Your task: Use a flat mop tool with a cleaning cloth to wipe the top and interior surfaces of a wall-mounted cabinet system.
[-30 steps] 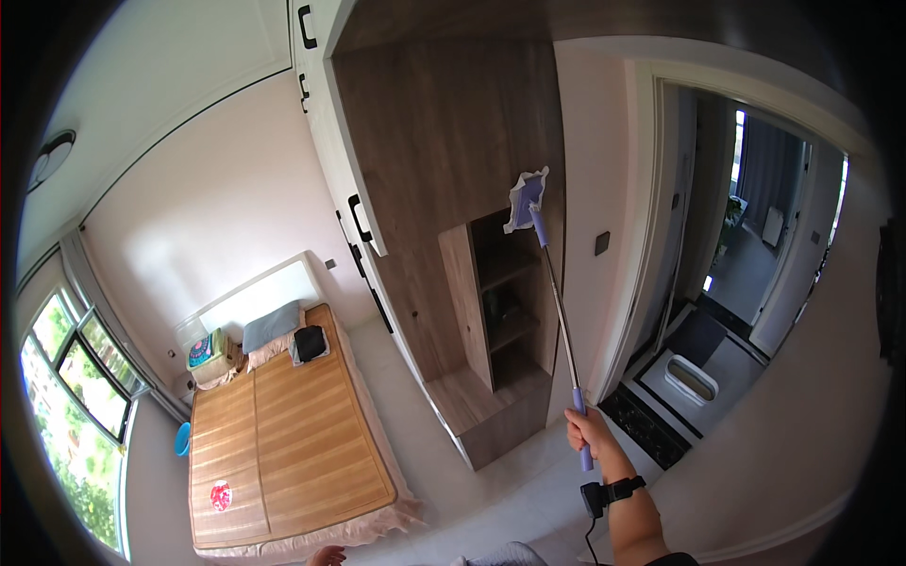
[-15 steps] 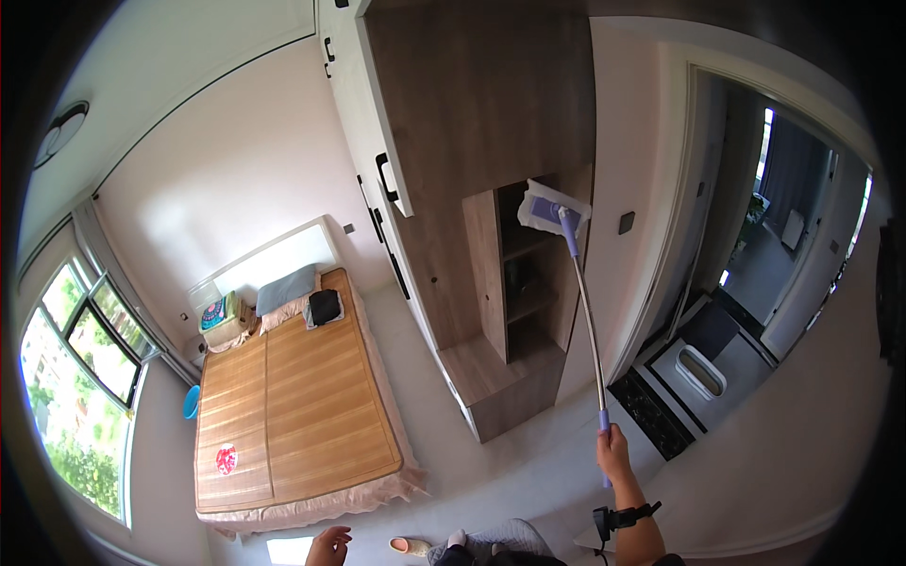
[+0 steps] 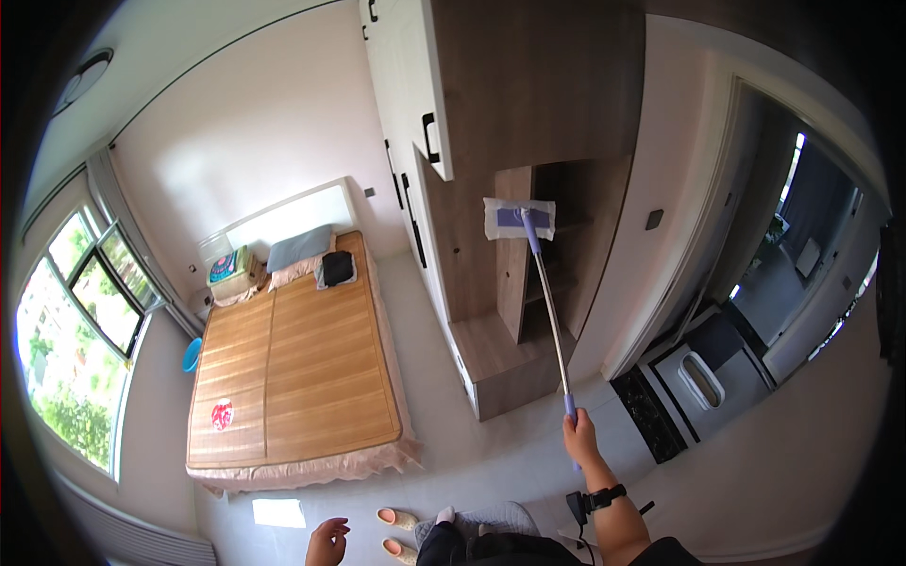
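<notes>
My right hand (image 3: 579,436), a black strap device on its wrist, is closed around the purple grip of a flat mop (image 3: 555,330). The thin metal pole slants up and away from me. At its far end the purple mop head (image 3: 512,223), wrapped in a white cloth, is raised in front of the brown wooden cabinet (image 3: 557,85). It overlaps the edge of the open shelves; whether it touches the wood I cannot tell. Low in the picture, my left hand (image 3: 327,542) holds nothing, its fingers loosely bent and apart.
A bed with a bamboo mat (image 3: 321,377) fills the left side, carrying a grey pillow (image 3: 300,247) and dark folded cloth (image 3: 337,268). Beige slippers (image 3: 397,518) lie near my feet by a grey quilted seat (image 3: 486,517). A doorway (image 3: 727,236) opens on the right.
The mop head has swung left across the cabinet, away from the shelf opening. My right hand has moved left with the pole. The view has shifted, showing more of the floor and slippers.
</notes>
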Available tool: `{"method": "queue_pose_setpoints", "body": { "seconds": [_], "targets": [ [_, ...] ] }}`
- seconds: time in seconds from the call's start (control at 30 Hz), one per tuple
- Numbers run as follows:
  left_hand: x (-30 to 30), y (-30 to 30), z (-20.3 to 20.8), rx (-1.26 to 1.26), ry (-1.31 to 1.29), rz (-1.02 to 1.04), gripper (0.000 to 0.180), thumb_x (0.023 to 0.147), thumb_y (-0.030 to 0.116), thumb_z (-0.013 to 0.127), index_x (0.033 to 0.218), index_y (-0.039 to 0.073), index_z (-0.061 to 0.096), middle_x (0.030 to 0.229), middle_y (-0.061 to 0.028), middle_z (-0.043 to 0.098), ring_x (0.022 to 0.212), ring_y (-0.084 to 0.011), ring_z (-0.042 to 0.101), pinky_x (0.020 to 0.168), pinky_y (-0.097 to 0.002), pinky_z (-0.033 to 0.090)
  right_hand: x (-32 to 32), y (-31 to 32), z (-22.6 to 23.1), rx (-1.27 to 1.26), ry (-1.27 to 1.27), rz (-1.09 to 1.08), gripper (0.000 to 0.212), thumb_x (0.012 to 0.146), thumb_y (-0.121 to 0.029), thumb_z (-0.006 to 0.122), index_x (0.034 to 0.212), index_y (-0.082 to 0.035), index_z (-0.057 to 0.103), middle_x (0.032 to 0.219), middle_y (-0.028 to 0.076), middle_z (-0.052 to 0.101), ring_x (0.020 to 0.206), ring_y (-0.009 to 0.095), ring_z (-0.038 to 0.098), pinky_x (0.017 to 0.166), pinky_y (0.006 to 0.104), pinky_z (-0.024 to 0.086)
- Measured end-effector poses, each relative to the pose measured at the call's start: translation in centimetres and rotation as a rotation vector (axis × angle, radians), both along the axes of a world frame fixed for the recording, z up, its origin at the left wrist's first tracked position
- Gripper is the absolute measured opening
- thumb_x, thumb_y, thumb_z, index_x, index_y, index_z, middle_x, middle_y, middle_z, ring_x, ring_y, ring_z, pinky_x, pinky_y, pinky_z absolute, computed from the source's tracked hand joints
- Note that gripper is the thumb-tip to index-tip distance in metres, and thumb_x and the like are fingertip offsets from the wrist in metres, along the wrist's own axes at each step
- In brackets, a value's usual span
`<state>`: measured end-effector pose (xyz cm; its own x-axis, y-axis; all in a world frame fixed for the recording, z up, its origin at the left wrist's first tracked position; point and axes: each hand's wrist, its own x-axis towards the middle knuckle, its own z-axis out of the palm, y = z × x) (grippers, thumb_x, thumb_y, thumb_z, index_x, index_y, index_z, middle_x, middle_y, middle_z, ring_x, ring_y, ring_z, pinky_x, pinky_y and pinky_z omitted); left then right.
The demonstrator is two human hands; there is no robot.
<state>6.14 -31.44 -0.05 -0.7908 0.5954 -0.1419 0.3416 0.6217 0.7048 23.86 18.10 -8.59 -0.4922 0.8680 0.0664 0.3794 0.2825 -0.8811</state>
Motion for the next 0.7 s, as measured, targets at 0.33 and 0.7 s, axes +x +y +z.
{"method": "queue_pose_setpoints", "body": {
  "seconds": [0.33,0.7],
  "targets": [
    [3.2,-1.6,-1.6,0.103,-0.055,0.217,0.026,0.073,-0.005,0.043,0.094,-0.002,0.057,0.081,-0.0142,0.060,0.076,-0.0214,0.061,0.069,-0.0292,0.049,-2.9,0.1,2.4,-0.159,0.071,0.054,0.019,0.085,-0.019,0.048,0.085,0.000,0.047,0.057,0.006,0.049,0.039,0.015,0.047,0.038,0.0286,0.039],
    [3.7,-1.7,-1.5,0.053,-0.105,0.312,0.022,0.076,-0.002,0.046,0.095,0.000,0.056,0.085,-0.0137,0.060,0.078,-0.0246,0.059,0.070,-0.0310,0.046,-4.3,-0.3,1.7,-0.137,-0.045,0.019,0.016,0.087,-0.017,0.046,0.088,-0.001,0.046,0.059,0.004,0.046,0.041,0.012,0.045,0.038,0.0244,0.039]
  ]
}}
